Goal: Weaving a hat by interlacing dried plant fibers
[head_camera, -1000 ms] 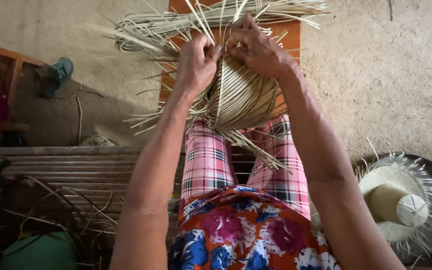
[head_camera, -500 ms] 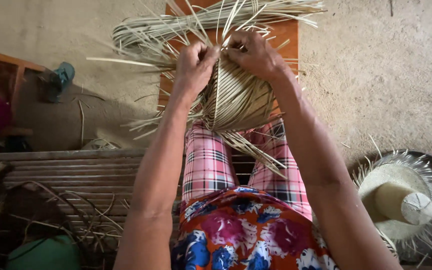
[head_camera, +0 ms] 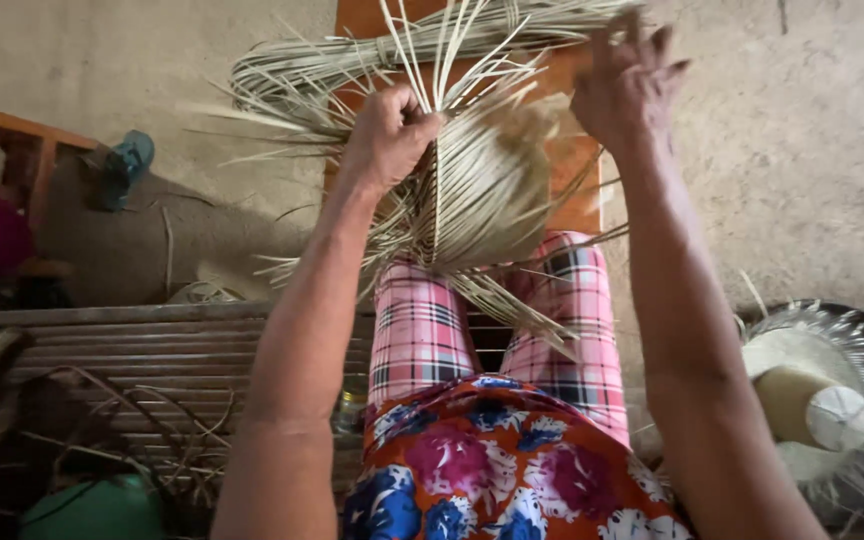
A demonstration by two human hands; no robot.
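Observation:
A half-woven straw piece (head_camera: 482,190) with long loose strands rests over my knees in pink plaid trousers. My left hand (head_camera: 387,135) is closed on a bunch of its strands at the upper left edge. My right hand (head_camera: 627,85) is lifted above and to the right of the weaving, fingers spread, seemingly off the strands. A coiled bundle of straw (head_camera: 352,60) lies on the floor just beyond the weaving.
An orange board (head_camera: 572,160) lies under the weaving. A finished straw hat with a fringed rim (head_camera: 822,400) sits on a form at the right. A slatted bench (head_camera: 152,350) and dry twigs are at the left, with a teal sandal (head_camera: 127,165) on the concrete floor.
My right hand has let go of the weaving's top edge and moved up and to the right with its fingers spread. My left hand keeps its grip on the strands.

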